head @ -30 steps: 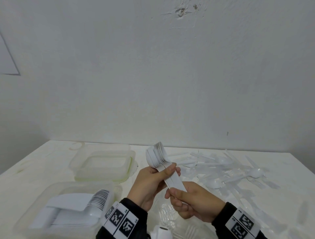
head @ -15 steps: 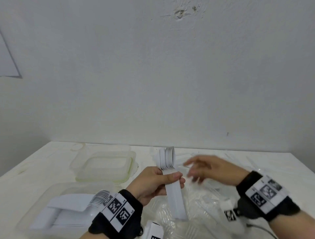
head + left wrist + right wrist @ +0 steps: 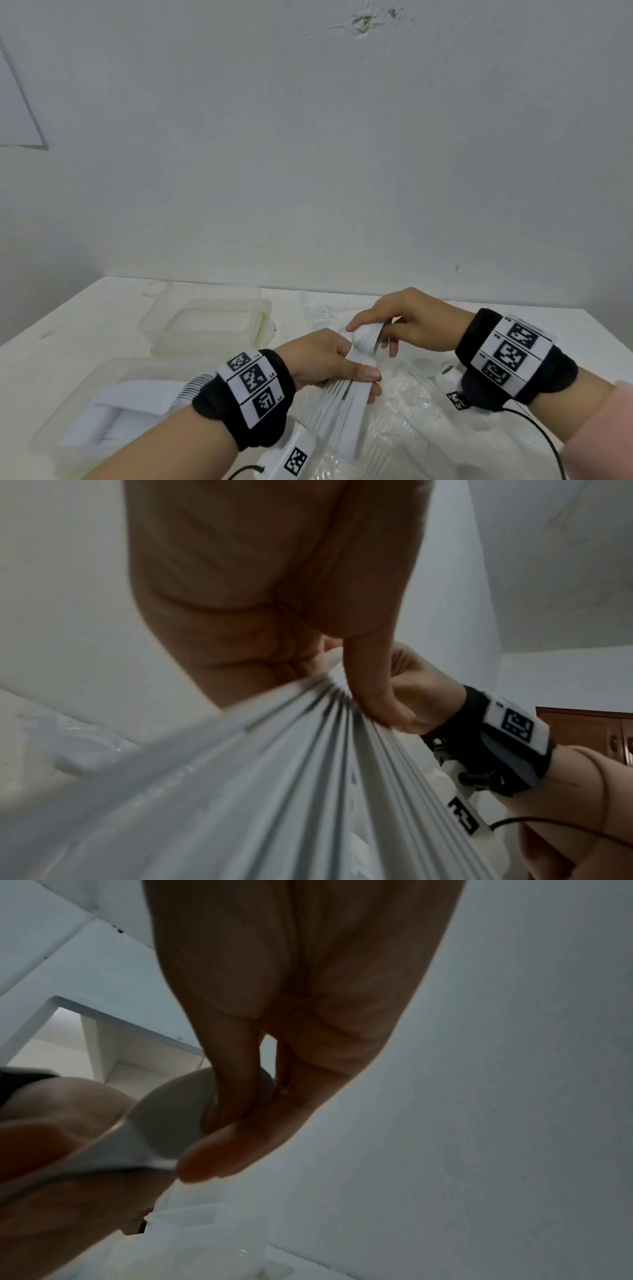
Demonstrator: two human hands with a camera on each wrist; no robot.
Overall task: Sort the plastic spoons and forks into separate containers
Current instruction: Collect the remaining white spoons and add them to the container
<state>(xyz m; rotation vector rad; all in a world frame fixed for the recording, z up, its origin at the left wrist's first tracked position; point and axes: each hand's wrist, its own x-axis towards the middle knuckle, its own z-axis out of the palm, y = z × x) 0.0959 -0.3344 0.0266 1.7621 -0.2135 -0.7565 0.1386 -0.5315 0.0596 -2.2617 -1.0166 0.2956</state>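
Stack of white spoons gripped by left hand, bowls pinched by right hand; wristband markers at three o'clock, unreadable.

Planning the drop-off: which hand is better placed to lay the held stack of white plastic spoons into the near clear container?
Probably the left hand. It grips the handles of the stack of white plastic spoons and is nearer the clear plastic container already holding spoons. The right hand only pinches the bowls.
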